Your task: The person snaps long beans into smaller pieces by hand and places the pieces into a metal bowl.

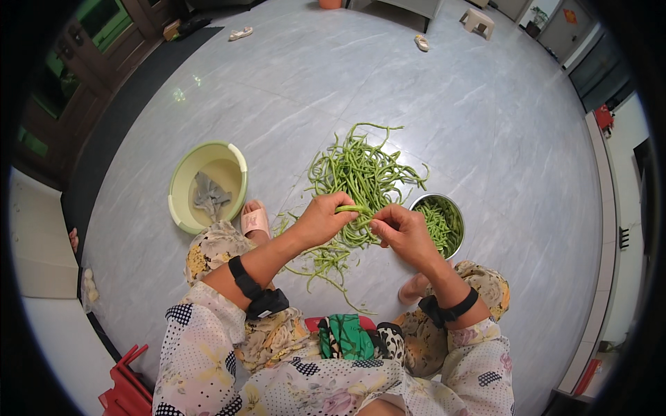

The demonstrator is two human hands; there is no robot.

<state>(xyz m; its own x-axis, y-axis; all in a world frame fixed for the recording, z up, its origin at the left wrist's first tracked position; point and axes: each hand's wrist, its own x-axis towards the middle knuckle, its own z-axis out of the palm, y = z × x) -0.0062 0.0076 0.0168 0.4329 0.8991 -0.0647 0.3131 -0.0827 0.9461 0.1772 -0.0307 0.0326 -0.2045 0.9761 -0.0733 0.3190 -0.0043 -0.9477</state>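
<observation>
Between the thumb and fingers of my left hand (327, 217) is a green long bean (345, 208). My right hand (405, 232) is close beside it, thumb and forefinger pinched at the bean's right end. Just beyond both hands, a tangled pile of long beans (359, 164) lies on the floor. To the right of my right hand stands a round metal pot (462, 221) holding short bean pieces (436, 224). Thin bean trimmings (329, 258) are scattered on the floor below my left hand.
A pale green plastic basin (179, 218) with cloudy water and a grey cloth (209, 193) stands at left, near my slippered foot (255, 217). A red chair (126, 387) is at lower left. Farther off are loose shoes (422, 42) and a low plastic stool (477, 23).
</observation>
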